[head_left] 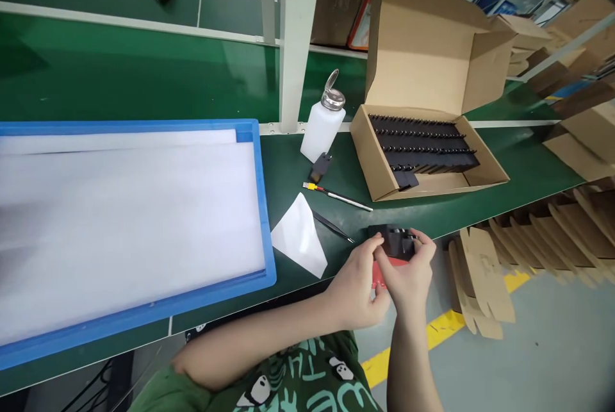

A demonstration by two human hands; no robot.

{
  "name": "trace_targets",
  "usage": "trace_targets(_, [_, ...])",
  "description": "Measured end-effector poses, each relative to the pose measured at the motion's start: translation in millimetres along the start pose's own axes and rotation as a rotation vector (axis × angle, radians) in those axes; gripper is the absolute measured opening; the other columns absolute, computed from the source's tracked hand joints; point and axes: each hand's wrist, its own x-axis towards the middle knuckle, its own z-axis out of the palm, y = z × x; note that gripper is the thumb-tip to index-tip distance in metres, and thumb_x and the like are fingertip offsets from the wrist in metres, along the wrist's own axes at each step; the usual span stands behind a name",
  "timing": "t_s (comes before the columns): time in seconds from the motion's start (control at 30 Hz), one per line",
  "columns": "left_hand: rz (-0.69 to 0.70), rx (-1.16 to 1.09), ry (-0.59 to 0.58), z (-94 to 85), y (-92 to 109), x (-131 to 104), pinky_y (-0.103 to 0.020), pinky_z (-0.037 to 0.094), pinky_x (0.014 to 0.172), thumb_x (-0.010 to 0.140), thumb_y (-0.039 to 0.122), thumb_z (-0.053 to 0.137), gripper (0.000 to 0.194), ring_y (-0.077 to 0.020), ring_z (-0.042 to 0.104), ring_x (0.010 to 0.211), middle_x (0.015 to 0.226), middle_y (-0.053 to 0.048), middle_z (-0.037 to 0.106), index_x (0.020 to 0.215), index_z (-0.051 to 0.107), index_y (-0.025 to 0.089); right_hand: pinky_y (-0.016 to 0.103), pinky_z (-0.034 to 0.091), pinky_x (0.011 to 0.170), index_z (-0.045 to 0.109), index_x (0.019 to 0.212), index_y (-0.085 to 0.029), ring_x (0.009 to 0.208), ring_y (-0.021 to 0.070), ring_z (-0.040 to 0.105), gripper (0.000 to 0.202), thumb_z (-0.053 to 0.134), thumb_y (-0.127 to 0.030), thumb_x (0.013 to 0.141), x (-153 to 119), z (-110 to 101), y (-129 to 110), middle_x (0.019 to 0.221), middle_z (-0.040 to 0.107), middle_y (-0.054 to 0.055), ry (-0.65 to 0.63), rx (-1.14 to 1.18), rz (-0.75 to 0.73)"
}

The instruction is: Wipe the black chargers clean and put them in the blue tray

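Note:
A black plug adapter (400, 243) is gripped at the table's front edge, prongs toward the right. My right hand (409, 274) is closed on its right end and underside. My left hand (358, 284) has its thumb and forefinger pressed together at the adapter's left end; the fingertips partly overlap it. Under the adapter, between the hands, shows something red (379, 274), mostly covered. Black tweezers (334, 227) lie left of the hands, beside a white sheet (302, 238). Behind them are a pen-like tool (348, 200), a yellow-and-white connector (310, 186) and another black adapter (319, 168).
An open cardboard box (362, 156) holds rows of black adapters with pins up. Beside it stands a white pump bottle (321, 131). A blue-rimmed tray (267, 226) with white sheets fills the left. A white post (298, 40) rises behind. Folded cardboard (485, 271) stands right of the table.

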Motion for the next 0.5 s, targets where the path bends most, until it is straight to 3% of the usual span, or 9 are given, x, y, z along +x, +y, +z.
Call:
trace_targets(0.07, [-0.041, -0.019, -0.026, -13.0, 4, -5, -0.053, 0.063, 0.104, 0.076, 0.005, 0.058, 0.084, -0.0376, 0.065, 0.132, 0.145, -0.024, 0.058, 0.154, 0.031, 0.019, 0.051, 0.052, 0.09, 0.055, 0.129, -0.021, 0.108, 0.037, 0.063, 0.072, 0.077, -0.058, 0.072, 7, 4, 1, 0.12, 0.065, 0.015, -0.034, -0.03, -0.085])
trace_targets(0.13, [-0.075, -0.056, -0.062, -36.7, 13, -15, -0.047, 0.064, 0.103, 0.079, 0.004, 0.058, 0.079, -0.0324, 0.069, 0.127, 0.143, -0.019, 0.062, 0.152, 0.036, 0.023, 0.056, 0.049, 0.098, 0.056, 0.131, -0.019, 0.116, 0.0394, 0.059, 0.07, 0.073, -0.06, 0.076, 11, 9, 1, 0.125, 0.063, 0.018, -0.013, -0.055, -0.181])
trace_targets(0.27, [-0.192, -0.046, -0.115, -99.1, 33, -50, -0.05, 0.057, 0.115, 0.09, 0.005, 0.055, 0.064, -0.0324, 0.057, 0.143, 0.158, -0.016, 0.052, 0.148, 0.046, 0.029, 0.054, 0.052, 0.094, 0.056, 0.137, -0.016, 0.107, 0.0358, 0.062, 0.065, 0.067, -0.059, 0.089, 10, 10, 0, 0.113, 0.065, 0.017, 0.095, -0.116, -0.311])
trace_targets(0.33, [-0.219, -0.039, -0.037, -123.0, 39, -68, -0.047, 0.06, 0.111, 0.095, 0.005, 0.05, 0.058, -0.0307, 0.061, 0.139, 0.156, -0.015, 0.054, 0.147, 0.048, 0.031, 0.052, 0.053, 0.092, 0.057, 0.137, -0.018, 0.107, 0.0348, 0.062, 0.061, 0.067, -0.056, 0.091, 8, 8, 1, 0.111, 0.064, 0.016, 0.149, -0.142, -0.32])
trace_targets(0.43, [-0.227, -0.081, 0.072, -138.9, 43, -88, -0.042, 0.068, 0.099, 0.099, 0.008, 0.048, 0.053, -0.0304, 0.07, 0.127, 0.15, -0.016, 0.06, 0.146, 0.05, 0.033, 0.05, 0.054, 0.085, 0.063, 0.131, -0.017, 0.106, 0.0363, 0.06, 0.052, 0.06, -0.055, 0.095, 8, 4, 2, 0.111, 0.059, 0.017, 0.17, -0.251, -0.345])
trace_targets(0.5, [-0.233, -0.096, 0.119, -140.9, 46, -95, -0.043, 0.069, 0.096, 0.1, 0.011, 0.049, 0.049, -0.0321, 0.071, 0.126, 0.145, -0.016, 0.064, 0.144, 0.053, 0.033, 0.048, 0.054, 0.079, 0.068, 0.125, -0.02, 0.101, 0.0353, 0.061, 0.048, 0.057, -0.056, 0.096, 10, 0, 1, 0.108, 0.058, 0.016, 0.077, -0.311, -0.38])
